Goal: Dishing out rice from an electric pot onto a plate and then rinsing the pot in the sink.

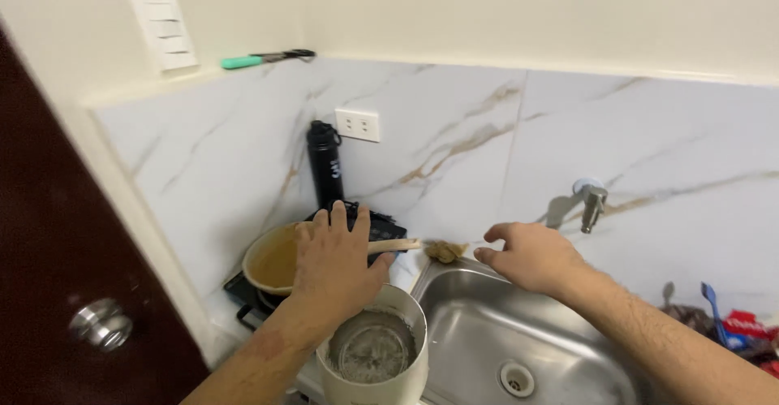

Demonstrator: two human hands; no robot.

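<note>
Nearest, just below the left hand (334, 263), stands a cream pot (375, 348) with a round lid lying inside it. The left hand lies palm down with fingers spread, over the wooden handle (395, 245) of a tan pan (272, 260) on a black stove (251, 295); whether it grips the handle cannot be told. The right hand (531, 255), loosely curled and holding nothing, hovers over the back rim of the steel sink (487, 332), its fingertips near a brown scrubber (445, 251). Beyond the left hand stands a black bottle (325, 164); beyond the right, a wall tap (592, 202).
</note>
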